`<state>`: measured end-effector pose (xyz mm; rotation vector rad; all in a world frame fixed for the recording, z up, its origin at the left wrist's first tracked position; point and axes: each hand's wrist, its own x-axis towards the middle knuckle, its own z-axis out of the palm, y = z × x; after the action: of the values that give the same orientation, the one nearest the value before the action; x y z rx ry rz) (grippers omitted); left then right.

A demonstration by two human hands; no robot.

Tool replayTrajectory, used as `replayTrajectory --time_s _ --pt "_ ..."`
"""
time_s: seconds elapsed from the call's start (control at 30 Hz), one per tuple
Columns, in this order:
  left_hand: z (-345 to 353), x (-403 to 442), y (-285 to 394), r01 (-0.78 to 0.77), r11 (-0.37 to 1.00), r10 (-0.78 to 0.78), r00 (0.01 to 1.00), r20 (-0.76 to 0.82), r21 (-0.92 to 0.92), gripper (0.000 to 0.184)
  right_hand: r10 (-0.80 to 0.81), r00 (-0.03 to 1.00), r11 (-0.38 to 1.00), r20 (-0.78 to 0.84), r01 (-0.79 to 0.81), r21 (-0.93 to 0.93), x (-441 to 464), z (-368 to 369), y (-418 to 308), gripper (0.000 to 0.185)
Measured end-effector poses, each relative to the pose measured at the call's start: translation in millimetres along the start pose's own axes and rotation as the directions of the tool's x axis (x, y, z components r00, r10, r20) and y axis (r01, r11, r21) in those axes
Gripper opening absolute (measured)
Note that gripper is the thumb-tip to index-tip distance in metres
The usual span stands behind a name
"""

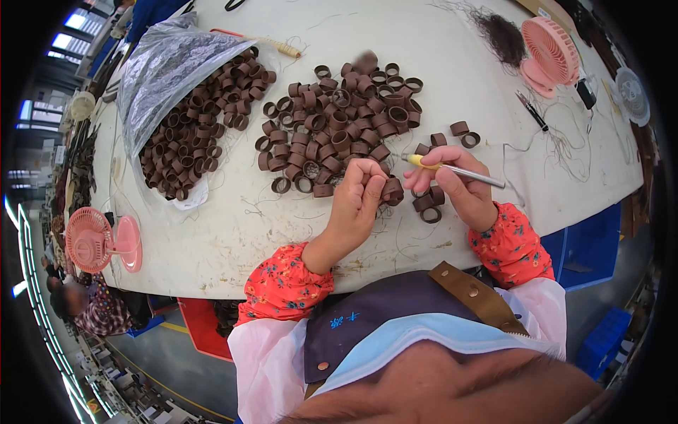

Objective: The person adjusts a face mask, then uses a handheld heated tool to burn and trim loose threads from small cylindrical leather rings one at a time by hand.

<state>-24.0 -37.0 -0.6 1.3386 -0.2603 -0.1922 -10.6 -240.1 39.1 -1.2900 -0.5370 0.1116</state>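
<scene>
Pinching 1 brown ring [393,192] in left hand [357,199], at the central heap's [342,138] near right side; gripping a pen-like tool [480,177] in right hand [462,192]. Probably partway, with a filled plastic bag [164,74] at left, small cluster [429,205] at right; cannot tell finished from unfinished.

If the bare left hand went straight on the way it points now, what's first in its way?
The bare left hand would probably meet the heap of short brown rings just beyond its knuckles; exact depth is unclear.

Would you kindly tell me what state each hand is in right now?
Left hand: closed, holding a brown ring.
Right hand: closed around a silver pen-like tool.
</scene>
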Motion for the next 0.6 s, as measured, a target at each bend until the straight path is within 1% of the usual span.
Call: replayTrajectory --time_s 0.1,0.2,0.4,0.6 --pt "2.2 1.4 -3.0 -0.098 0.99 0.104 0.994 -0.047 0.105 0.009 0.128 0.99 0.975 0.067 -0.138 0.175 -2.1 -6.3 -1.5 0.024" --pt "1.3 1.2 -2.3 -0.119 0.978 0.126 0.992 -0.031 0.172 0.01 0.198 0.979 0.966 0.046 -0.202 0.16 -3.5 -3.8 -3.8 0.024" --pt "1.0 0.7 -1.7 -0.119 0.97 0.128 0.991 -0.028 0.212 0.01 0.173 0.984 0.972 0.029 -0.176 0.158 -2.5 -2.4 -0.8 0.024" --pt "2.3 0.4 0.6 -0.113 0.972 0.122 0.992 -0.032 0.205 0.009 0.173 0.984 0.974 0.033 -0.176 0.142 -2.3 -2.7 0.6 0.024"
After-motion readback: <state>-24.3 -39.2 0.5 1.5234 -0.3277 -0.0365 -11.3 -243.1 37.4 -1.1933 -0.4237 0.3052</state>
